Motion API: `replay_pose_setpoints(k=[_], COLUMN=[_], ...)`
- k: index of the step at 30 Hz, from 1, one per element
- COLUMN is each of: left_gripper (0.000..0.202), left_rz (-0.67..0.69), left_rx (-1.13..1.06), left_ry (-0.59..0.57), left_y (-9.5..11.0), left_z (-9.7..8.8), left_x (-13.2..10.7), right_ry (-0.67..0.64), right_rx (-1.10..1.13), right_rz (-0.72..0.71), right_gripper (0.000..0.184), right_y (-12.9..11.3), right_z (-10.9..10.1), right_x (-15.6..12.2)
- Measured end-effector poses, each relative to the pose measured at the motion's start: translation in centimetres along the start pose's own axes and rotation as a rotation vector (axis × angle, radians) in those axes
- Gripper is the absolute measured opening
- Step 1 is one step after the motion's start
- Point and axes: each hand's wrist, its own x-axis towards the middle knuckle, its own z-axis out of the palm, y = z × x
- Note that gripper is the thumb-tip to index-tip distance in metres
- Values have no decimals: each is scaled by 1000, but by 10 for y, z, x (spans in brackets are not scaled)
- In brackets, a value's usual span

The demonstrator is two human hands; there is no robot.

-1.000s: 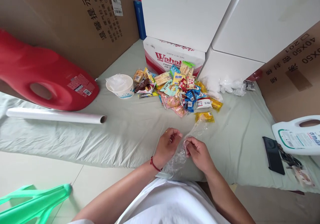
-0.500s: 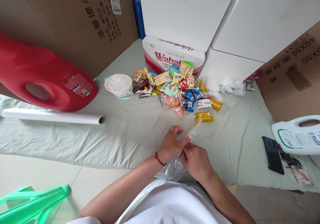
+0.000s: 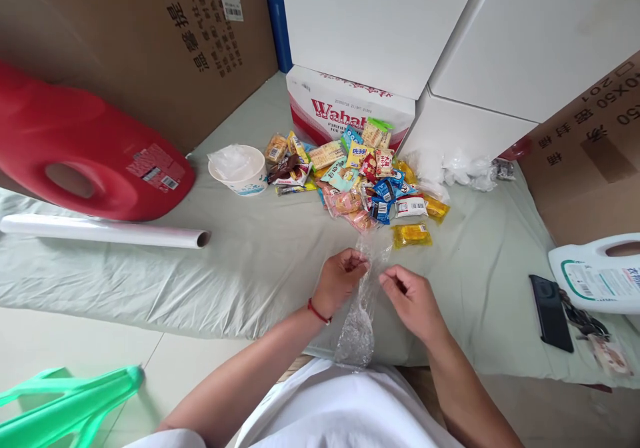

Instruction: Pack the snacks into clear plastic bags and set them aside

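A long, crinkled clear plastic bag [image 3: 357, 328] hangs between my hands, its lower part bunched by my white shirt and its upper end spread on the green sheet. My left hand [image 3: 343, 276], with a red cord on the wrist, pinches its upper part. My right hand [image 3: 411, 298] is closed with thumb and fingertips at the bag's right edge; the contact itself is hard to see. Just beyond the hands lies a yellow-wrapped snack [image 3: 412, 235], and behind it a heap of small packaged snacks [image 3: 350, 175].
Left of the snacks stands a paper bowl [image 3: 245, 185] holding clear plastic. Farther left are a plastic film roll [image 3: 105, 230] and a big red jug [image 3: 115, 128]. A black phone [image 3: 551, 315], keys and a white bottle [image 3: 595, 268] lie right. Boxes stand behind.
My hands were close together and have moved apart, the right one going right and slightly up. The plastic between them has spread out and shows more fully.
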Motion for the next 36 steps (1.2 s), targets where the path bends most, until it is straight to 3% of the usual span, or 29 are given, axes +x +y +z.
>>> replay_pose_setpoints(k=[3, 6, 9, 11, 15, 18, 21, 25, 32, 36], left_gripper=[10, 16, 20, 20, 10, 18, 33, 47, 43, 42], left_rz=[207, 440, 585, 603, 489, 190, -64, -56, 16, 72], left_rx=[340, 677, 844, 827, 501, 47, -256, -224, -156, 14], left_ry=[119, 212, 230, 206, 85, -28, -38, -39, 16, 56], left_y=[-2, -5, -7, -7, -3, -1, 0, 3, 4, 7], left_z=[6, 9, 8, 7, 4, 6, 10, 13, 14, 12], left_x=[-8, -14, -18, -20, -22, -19, -14, -13, -16, -14], right_ry=[156, 232, 205, 145, 81, 80, 63, 40, 84, 102], right_rx=[-23, -67, 13, 128, 337, 410, 447, 480, 501, 474], right_rz=[-83, -95, -54, -29, 30, 43, 52, 65, 36, 39], right_gripper=[30, 33, 30, 27, 27, 31, 36, 40, 33, 34], right_y=[-12, -17, -12, -6, 2, 3, 2, 5, 9, 10], right_z=[6, 19, 28, 28, 26, 26, 28, 29, 26, 28], right_x=[16, 30, 38, 39, 38, 36, 34, 29, 29, 32])
